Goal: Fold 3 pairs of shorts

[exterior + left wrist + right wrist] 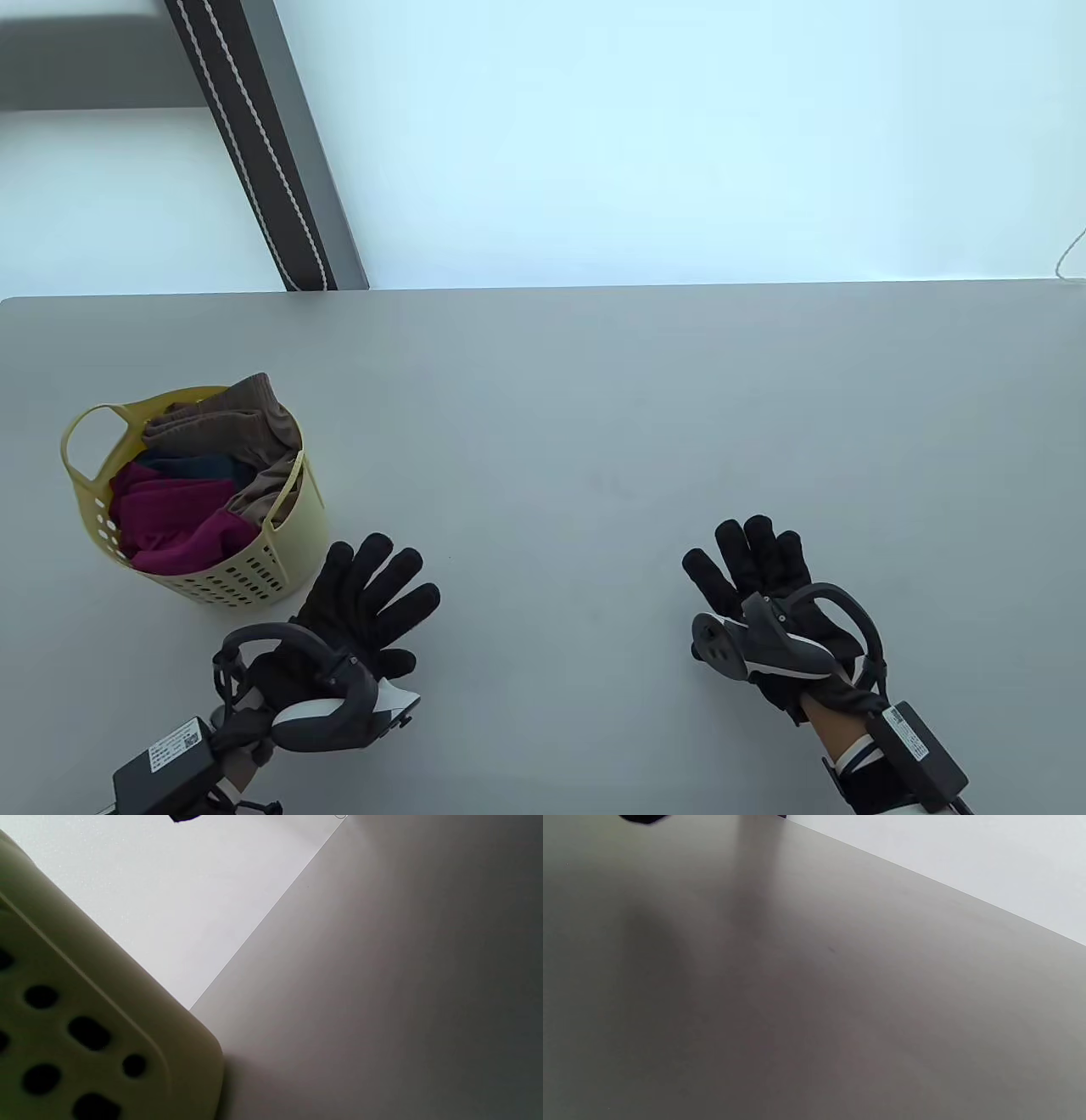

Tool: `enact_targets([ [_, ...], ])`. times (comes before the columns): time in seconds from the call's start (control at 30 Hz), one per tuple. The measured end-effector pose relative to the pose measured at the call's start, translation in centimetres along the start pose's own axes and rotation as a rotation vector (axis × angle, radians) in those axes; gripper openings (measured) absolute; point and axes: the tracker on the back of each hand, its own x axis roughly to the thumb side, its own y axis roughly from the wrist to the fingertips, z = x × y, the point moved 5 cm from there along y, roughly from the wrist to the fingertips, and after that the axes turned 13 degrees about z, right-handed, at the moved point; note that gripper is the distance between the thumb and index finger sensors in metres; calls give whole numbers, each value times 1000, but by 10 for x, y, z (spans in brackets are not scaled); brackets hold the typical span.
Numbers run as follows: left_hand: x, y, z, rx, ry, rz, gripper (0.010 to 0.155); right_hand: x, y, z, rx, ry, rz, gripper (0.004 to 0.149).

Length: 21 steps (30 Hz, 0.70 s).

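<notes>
Table view: yellow basket [293,526] at the surface's [594,407] left, holding brown shorts [246,420], dark teal shorts [191,467] and magenta shorts [174,522], all unfolded. Left hand [361,607] and right hand [764,586] flat, fingers straight, holding nothing.
Left wrist view: basket wall [85,1018] close by.
Right wrist view: bare surface [797,993].

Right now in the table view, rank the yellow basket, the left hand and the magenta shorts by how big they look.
1. Yellow basket, clearly largest.
2. Left hand.
3. Magenta shorts, only partly visible inside the basket.
The last two look close; the hand sits nearer the camera, so that order is unsure.
</notes>
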Motion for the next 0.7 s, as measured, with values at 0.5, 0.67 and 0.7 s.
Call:
enact_targets([
  [0.5,-58,-15,61,310,154,190,102,-4,-2,-8,-18,-4,23,95],
  [0.67,-158,-27,80,194,26,437,108,-7,-3,-12,-28,1,31,95],
  [0.7,-178,-25,70,71,-51,454,110,-7,-3,-11,-28,-1,31,95],
])
